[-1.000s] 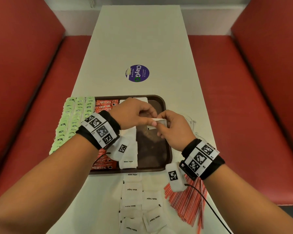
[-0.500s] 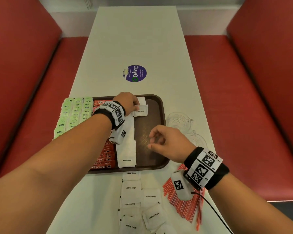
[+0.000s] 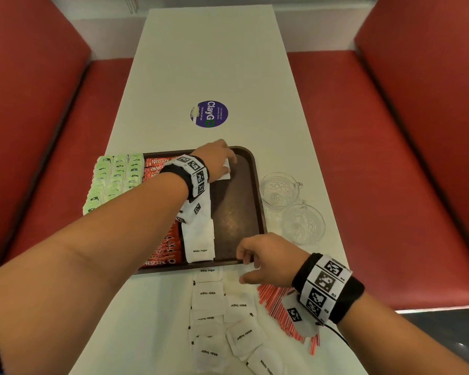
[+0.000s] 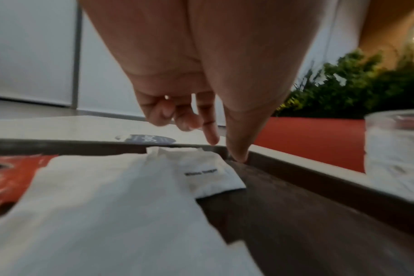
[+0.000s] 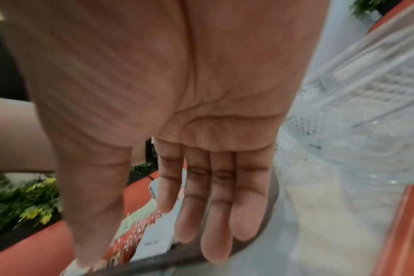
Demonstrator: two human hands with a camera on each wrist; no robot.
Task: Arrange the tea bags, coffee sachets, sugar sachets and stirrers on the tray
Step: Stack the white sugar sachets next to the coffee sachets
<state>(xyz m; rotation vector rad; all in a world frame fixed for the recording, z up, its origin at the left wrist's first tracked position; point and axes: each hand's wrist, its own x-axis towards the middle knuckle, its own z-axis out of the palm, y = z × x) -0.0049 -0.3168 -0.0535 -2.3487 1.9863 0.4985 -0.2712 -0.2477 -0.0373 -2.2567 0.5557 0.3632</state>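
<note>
— What's on the left?
— Green tea bags, then red coffee sachets and white sugar sachets on the brown tray. The left hand, grip loose and holding nothing, hangs over the far sachet.
— And right?
— The right hand, fingers relaxed and empty, hovers above loose sachets on the table, stirrers beside.

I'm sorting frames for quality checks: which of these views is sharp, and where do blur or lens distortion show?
Head view: mostly sharp, "White Sugar" print legible on the sugar sachets; wide-angle bending of the table edges. Left wrist view: nearest sachets soft, glass cup at right blurred. Right wrist view: right hand fairly clear, everything behind it smeared.
</note>
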